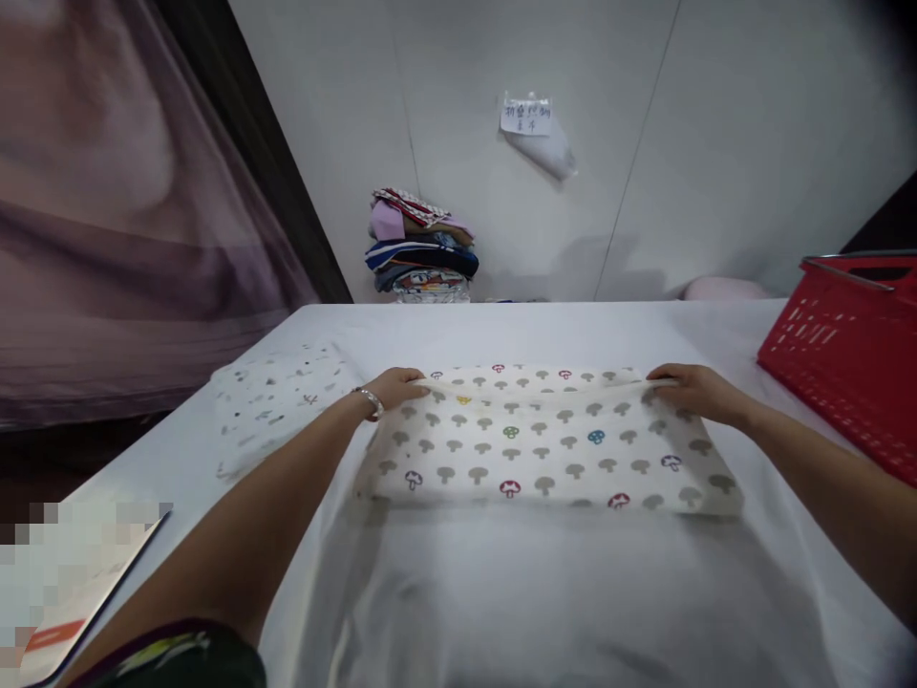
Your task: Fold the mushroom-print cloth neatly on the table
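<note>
A folded white cloth with a mushroom print lies flat in the middle of the white-covered table. My left hand pinches the cloth's far left corner, fingers closed on the edge; a bracelet sits on that wrist. At the far right corner, my right hand grips the same far edge with its fingers curled over it. Both arms reach forward along the cloth's sides.
Another pale printed cloth lies flat left of the folded one. A red plastic basket stands at the right edge. A stack of folded clothes rests against the back wall, a paper note above. A card lies near left.
</note>
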Motion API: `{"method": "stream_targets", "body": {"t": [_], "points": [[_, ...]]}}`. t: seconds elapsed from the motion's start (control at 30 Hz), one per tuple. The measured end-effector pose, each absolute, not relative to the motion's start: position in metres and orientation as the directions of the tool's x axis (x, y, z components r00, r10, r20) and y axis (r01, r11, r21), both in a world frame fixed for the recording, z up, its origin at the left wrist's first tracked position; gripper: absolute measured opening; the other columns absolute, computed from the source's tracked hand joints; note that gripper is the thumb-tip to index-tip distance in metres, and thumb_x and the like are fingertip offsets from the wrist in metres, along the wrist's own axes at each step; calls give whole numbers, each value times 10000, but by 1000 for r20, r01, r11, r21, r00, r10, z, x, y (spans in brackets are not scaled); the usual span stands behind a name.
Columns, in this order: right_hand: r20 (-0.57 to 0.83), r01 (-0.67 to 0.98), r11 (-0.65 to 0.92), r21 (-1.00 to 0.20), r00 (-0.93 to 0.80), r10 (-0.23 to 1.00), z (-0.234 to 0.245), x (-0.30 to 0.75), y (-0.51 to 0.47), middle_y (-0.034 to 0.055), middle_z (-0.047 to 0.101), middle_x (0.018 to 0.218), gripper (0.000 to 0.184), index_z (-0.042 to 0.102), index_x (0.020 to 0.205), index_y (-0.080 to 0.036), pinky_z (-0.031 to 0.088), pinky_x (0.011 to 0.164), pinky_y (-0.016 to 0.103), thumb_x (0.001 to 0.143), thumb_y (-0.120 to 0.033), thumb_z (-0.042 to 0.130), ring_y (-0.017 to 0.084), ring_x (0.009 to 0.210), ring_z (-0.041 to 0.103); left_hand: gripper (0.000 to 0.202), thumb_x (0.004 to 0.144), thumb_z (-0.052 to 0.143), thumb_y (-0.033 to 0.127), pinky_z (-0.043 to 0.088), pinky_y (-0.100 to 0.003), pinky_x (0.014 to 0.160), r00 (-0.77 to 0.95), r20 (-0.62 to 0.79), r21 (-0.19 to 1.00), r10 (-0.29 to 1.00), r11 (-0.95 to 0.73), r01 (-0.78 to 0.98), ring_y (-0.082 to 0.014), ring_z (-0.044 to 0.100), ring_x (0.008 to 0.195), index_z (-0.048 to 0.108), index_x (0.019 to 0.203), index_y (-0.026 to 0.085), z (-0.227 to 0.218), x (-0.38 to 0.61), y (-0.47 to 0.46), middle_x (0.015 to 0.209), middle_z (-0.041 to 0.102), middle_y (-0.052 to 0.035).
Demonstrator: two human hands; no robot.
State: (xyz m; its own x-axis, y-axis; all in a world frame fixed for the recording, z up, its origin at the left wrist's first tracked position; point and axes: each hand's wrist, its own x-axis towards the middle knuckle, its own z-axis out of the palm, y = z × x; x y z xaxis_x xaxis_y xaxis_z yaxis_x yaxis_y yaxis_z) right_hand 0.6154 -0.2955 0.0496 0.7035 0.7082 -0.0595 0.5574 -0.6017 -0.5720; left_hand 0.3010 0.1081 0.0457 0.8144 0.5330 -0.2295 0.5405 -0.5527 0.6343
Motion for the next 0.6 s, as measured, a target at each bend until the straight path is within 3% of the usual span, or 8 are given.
{"method": "stream_targets", "body": {"t": [0.2, 0.37, 0.5, 0.6], "points": [[-23, 449, -580, -680, 777, 629, 33, 645, -267, -12, 571, 559, 397, 612, 1048, -126, 397, 466, 231, 713, -334, 565, 108, 469, 497, 416, 551, 637, 498, 479, -253, 612, 763, -223, 757, 607, -385, 528, -170, 602, 665, 619, 831, 190, 38, 321, 129, 714, 655, 4], [-2, 410, -636, -653, 839, 544, 12, 656, -238, 21, 600, 653, 419, 623, 1074, -108, 409, 501, 242, 700, -289, 566, 115, 521, 514, 277, 600, 616, 386, 461, -241, 599, 671, -185, 635, 718, -434, 640, -172, 601, 675, 637, 781, 178, 18, 346, 136, 702, 651, -14], [131, 443, -618, -649, 866, 483, -2, 663, -227, 59, 651, 851, 417, 635, 1074, -128, 462, 668, 289, 699, -291, 557, 170, 722, 587, 281, 683, 554, 378, 454, -225, 616, 661, -115, 621, 741, -466, 630, -160, 606, 720, 648, 865, 186, 8, 355, 138, 782, 668, -13], [188, 447, -620, -645, 879, 439, -10, 667, -223, 64, 664, 908, 392, 651, 1049, -151, 463, 770, 321, 689, -281, 563, 200, 819, 599, 270, 713, 535, 357, 443, -221, 630, 643, -92, 545, 760, -502, 671, -160, 608, 750, 655, 884, 186, 5, 358, 141, 803, 675, -15]]}}
